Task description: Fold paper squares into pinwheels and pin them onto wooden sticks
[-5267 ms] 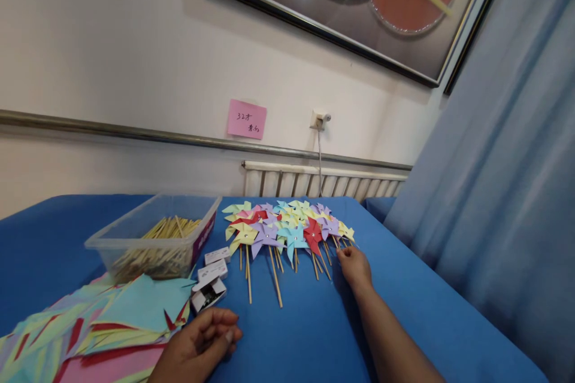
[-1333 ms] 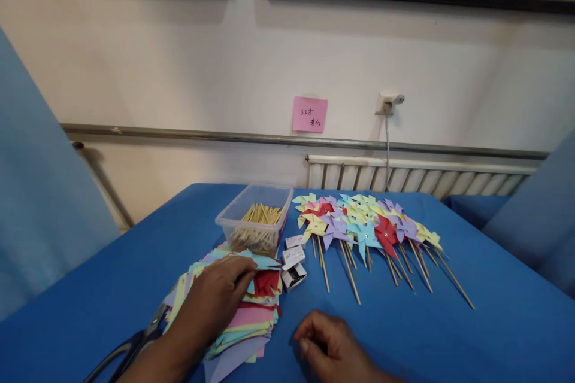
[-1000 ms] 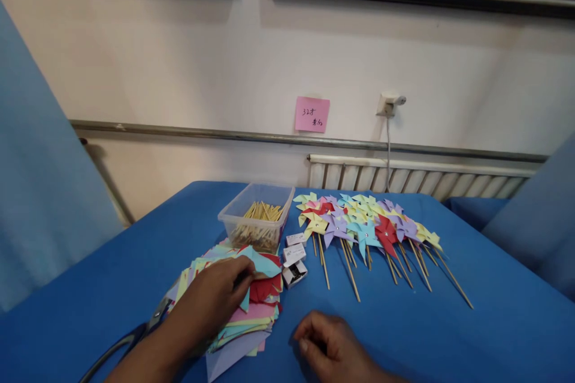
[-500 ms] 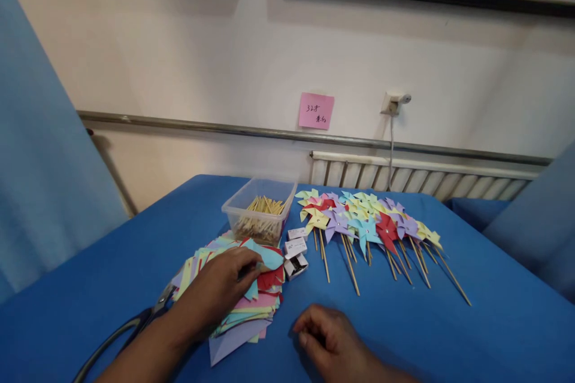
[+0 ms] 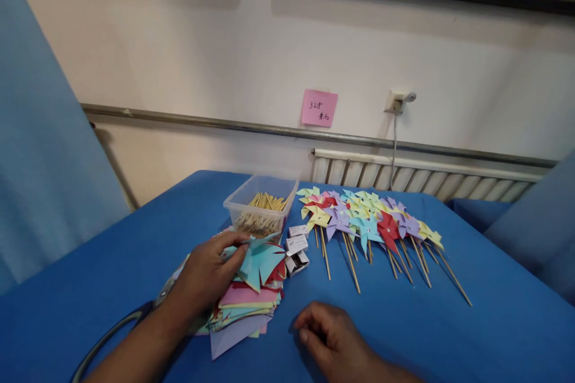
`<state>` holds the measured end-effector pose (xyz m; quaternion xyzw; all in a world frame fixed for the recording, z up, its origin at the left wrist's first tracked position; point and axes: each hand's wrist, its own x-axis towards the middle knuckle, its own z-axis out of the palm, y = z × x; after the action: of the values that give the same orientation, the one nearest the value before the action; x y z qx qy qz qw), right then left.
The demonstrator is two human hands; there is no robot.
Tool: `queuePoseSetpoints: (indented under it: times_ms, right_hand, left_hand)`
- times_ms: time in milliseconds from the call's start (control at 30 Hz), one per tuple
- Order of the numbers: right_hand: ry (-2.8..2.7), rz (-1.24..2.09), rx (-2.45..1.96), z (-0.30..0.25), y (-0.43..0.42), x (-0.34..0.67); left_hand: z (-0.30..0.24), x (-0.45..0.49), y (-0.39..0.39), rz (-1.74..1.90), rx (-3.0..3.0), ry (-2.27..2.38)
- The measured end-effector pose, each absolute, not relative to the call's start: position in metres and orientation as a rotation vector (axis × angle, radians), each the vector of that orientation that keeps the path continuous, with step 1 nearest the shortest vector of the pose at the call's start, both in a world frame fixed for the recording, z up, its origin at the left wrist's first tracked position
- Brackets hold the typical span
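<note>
In the head view my left hand (image 5: 211, 269) pinches the edge of a light blue paper sheet (image 5: 260, 263) with slits cut into it. The sheet is partly raised above a stack of coloured paper (image 5: 249, 296), whose left part my hand and forearm cover. My right hand (image 5: 330, 335) rests on the blue cloth to the right of the stack, its fingers curled; nothing shows in them. Under my left forearm lie scissors (image 5: 114, 335), partly hidden.
Behind the stack stands a clear plastic box (image 5: 233, 206) of thin wooden sticks (image 5: 267, 209). Small white boxes (image 5: 296, 245) sit beside it, the nearest one open. Several finished paper pinwheels (image 5: 368, 230) on sticks lie at the right. A radiator (image 5: 359, 170) is behind the table.
My left hand has drawn the light blue sheet's edge up and slightly left, so more of its cut face shows. My right hand has stayed put.
</note>
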<state>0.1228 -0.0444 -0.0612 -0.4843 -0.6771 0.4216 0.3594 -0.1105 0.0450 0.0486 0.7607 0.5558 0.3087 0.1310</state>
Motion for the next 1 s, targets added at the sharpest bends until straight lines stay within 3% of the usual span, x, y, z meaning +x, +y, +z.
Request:
queuePoseSetpoints:
  times_ms: [133,233,367,500,800,1000]
  right_hand:
    - [-1.651,1.157,-1.143,-0.057,-0.045,0.124]
    - [-1.500,1.325,-1.002,-0.048,-0.043,0.126]
    - [-1.024,1.628,-0.685,-0.039,-0.037,0.128]
    - [-0.714,1.709,-0.599,-0.036,-0.032,0.129]
    - [-0.623,1.559,-0.619,-0.033,-0.029,0.126]
    - [-0.698,1.542,-0.686,-0.040,-0.030,0.126]
  left_hand:
    - [0.049,-0.109,0.037,1.244,2.182,1.630]
    - [0.047,-0.101,0.024,1.381,2.339,1.273]
    - [0.039,-0.081,0.004,1.142,2.736,0.626]
    - [0.027,-0.061,-0.007,0.863,2.856,0.466]
    - [0.008,-0.052,-0.007,1.102,2.315,0.990]
    - [0.009,-0.039,-0.007,0.891,1.591,1.014]
